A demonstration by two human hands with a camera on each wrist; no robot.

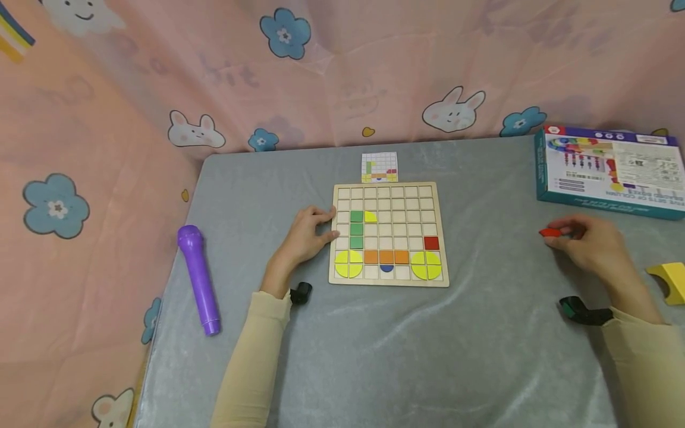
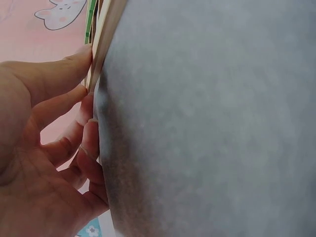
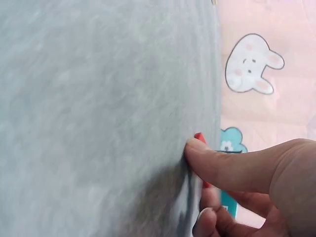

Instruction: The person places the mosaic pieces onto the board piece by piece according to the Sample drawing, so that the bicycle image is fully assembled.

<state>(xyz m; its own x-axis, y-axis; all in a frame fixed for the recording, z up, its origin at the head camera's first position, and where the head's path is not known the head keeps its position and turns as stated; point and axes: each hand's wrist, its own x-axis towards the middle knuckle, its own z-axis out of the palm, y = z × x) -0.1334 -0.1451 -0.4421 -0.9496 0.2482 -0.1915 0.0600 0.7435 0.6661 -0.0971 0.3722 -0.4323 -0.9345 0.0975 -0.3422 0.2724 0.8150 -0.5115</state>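
A wooden grid board (image 1: 387, 284) lies on the table with green, yellow, orange, blue and red tiles in its squares. My left hand (image 1: 306, 236) is at its left side, thumb and fingertips touching the edge; the left wrist view shows the thumb (image 2: 74, 66) against the wooden rim. At the right, well apart from the board, my right hand (image 1: 591, 246) pinches a small red tile (image 1: 549, 232) between thumb and fingers. In the right wrist view the thumb covers most of that red tile (image 3: 199, 138). A printed pattern card (image 1: 379, 166) lies just behind the board.
A purple toy microphone (image 1: 200, 279) lies at the left. A colourful cardboard box (image 1: 610, 169) sits at the back right, behind my right hand. A yellow arched block (image 1: 671, 280) is at the right edge. A pink printed curtain (image 1: 342, 71) hangs behind the grey-covered table (image 1: 428, 356).
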